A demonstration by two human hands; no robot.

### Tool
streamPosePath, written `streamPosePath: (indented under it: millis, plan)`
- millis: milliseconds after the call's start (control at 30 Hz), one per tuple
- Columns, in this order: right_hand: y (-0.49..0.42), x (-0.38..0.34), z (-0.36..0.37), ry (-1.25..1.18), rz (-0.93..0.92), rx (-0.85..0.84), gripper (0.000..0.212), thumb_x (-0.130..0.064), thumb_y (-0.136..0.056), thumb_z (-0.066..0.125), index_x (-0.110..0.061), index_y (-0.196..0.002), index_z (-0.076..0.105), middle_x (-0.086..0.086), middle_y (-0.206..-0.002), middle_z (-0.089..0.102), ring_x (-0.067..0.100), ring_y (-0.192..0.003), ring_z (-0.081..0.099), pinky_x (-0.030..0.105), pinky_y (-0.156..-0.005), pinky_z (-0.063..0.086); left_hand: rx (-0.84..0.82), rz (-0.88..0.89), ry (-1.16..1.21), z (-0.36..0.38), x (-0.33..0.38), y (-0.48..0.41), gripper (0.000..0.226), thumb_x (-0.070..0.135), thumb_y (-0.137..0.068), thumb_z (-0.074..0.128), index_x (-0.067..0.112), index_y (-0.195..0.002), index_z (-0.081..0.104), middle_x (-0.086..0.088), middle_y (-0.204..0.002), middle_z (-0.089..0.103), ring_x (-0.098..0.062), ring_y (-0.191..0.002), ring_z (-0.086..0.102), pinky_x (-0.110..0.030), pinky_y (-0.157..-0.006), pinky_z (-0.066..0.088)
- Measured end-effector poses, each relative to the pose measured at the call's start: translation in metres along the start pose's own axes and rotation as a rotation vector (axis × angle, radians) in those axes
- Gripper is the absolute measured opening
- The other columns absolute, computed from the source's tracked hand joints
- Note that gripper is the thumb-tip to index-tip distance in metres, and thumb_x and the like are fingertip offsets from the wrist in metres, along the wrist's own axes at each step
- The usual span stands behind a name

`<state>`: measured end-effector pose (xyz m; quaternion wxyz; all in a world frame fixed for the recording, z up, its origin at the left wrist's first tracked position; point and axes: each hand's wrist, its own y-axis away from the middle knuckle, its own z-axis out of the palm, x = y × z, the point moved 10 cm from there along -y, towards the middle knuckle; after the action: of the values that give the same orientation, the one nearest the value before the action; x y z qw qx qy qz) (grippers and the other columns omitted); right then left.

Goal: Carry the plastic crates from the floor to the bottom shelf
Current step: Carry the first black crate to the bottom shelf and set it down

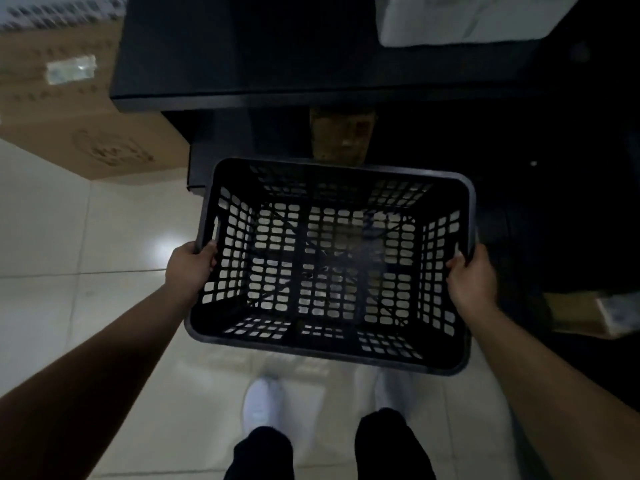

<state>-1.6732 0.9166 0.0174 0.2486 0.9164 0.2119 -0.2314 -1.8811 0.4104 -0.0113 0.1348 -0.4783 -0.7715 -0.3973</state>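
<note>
1. Black crate held in the air over the pale tiled floor, open top facing the camera, empty; floor tiles visible through the slotted base and walls.
2. Left hand clamped on the crate's left rim near its handle slot, thumb over the rim edge, fingers wrapped below and out of sight.
3. Right hand clamped on the right rim at about the same level, thumb on the inside edge, fingers curled around the outside.
4. Both forearms bare, stretched forward from the bottom corners of the view.
5. Crate slightly tilted, left end a little nearer the lower edge of the view than the right; far rim just in front of the dark shelf unit.
6. Shelf board edge running across above the crate; space beneath it very dark, contents hard to make out apart from a brownish box just beyond the far rim.
7. Large cardboard box on the floor at the left side of the shelf unit.
8. White object lying on the shelf top at upper right; kind not clear.
9. White shoe on the floor under the near rim; dark trouser legs at the bottom edge.
</note>
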Motion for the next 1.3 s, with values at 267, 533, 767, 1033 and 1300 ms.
streamPosePath:
  millis: [267,533,767,1033,1300]
  plan:
    - [-0.1,0.027,0.106,0.065,-0.088,-0.076,0.023,-0.013,-0.097,0.042,-0.006,-0.117,0.049,0.02,-0.103,0.064,0.039,-0.09,0.061,0.041,-0.075,0.05,0.036,-0.087,0.007,0.098,-0.071,-0.073,0.036,0.043,-0.089,0.054,0.011,-0.081,0.067,-0.012,-0.078,0.072,-0.033,-0.075,0.07,-0.043,-0.076,0.056]
    - [-0.129,0.047,0.162,0.009,-0.008,-0.213,0.018,-0.011,-0.096,0.037,-0.009,-0.113,0.044,0.024,-0.102,0.062,0.045,-0.085,0.062,0.059,-0.074,0.054,0.039,-0.097,-0.047,0.12,-0.1,-0.092,0.034,0.04,-0.094,0.054,0.013,-0.077,0.064,-0.002,-0.066,0.066,-0.028,-0.068,0.065,-0.026,-0.054,0.04]
    - [-0.124,0.039,0.148,0.216,-0.041,-0.274,0.042,-0.017,-0.095,0.046,-0.015,-0.136,0.04,0.023,-0.127,0.056,0.043,-0.108,0.057,0.046,-0.087,0.049,-0.053,-0.095,-0.147,0.11,-0.089,-0.082,0.06,0.045,-0.088,0.066,0.01,-0.135,0.055,-0.016,-0.126,0.066,-0.035,-0.107,0.065,-0.036,-0.081,0.05]
    - [-0.035,-0.097,0.016,0.162,-0.421,-0.154,0.058,-0.026,-0.092,0.06,-0.008,-0.144,0.041,0.017,-0.151,0.038,0.034,-0.139,0.034,0.038,-0.113,0.029,-0.051,0.422,-0.27,0.047,0.097,0.01,0.067,0.039,-0.085,0.07,0.013,-0.143,0.048,-0.017,-0.139,0.054,-0.034,-0.127,0.049,-0.041,-0.101,0.039]
    - [0.111,-0.219,-0.226,-0.029,-0.485,0.114,0.066,-0.045,-0.088,0.063,-0.024,-0.146,0.04,0.0,-0.157,0.029,0.021,-0.144,0.024,0.043,-0.116,0.028,-0.24,0.964,-0.11,-0.038,0.376,0.21,0.064,0.049,-0.087,0.066,0.03,-0.145,0.045,0.002,-0.144,0.05,-0.013,-0.129,0.046,-0.025,-0.1,0.034]
